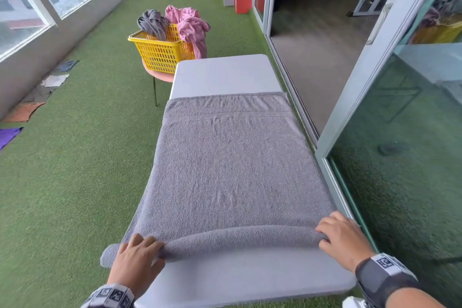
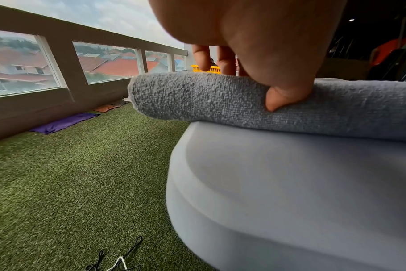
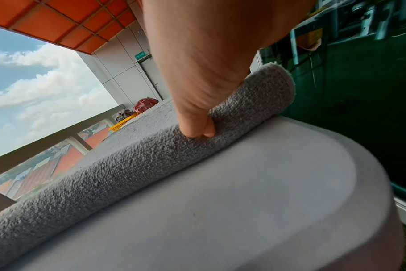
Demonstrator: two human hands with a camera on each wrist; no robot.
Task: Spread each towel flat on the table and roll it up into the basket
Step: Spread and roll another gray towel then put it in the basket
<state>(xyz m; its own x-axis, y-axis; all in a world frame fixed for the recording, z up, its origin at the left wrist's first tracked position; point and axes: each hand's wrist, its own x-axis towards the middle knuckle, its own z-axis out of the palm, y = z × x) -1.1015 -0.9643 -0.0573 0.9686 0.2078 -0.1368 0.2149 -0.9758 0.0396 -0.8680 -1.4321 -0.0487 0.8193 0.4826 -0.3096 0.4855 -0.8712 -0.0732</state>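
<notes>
Grey towel (image 1: pixel 232 165) flat on table (image 1: pixel 225 72), near edge rolled once; my left hand (image 1: pixel 136 261) and right hand (image 1: pixel 341 240) grip the roll.

The person's forearms are bare, with no sleeves showing near the wrists. Each wrist carries a dark, wide fabric strap holding a boxy band of white tiles printed with black square code markers. On the left wrist band (image 1: pixel 110 295) several marker tiles sit side by side, wrapping round the wrist like links. On the right wrist band (image 1: pixel 386 264) one marker faces up on a pale block, and the black strap (image 1: pixel 375 280) below it is broad and smooth. The left hand (image 1: pixel 136 261) and right hand (image 1: pixel 341 239) wear no gloves; no rings can be made out.
</notes>
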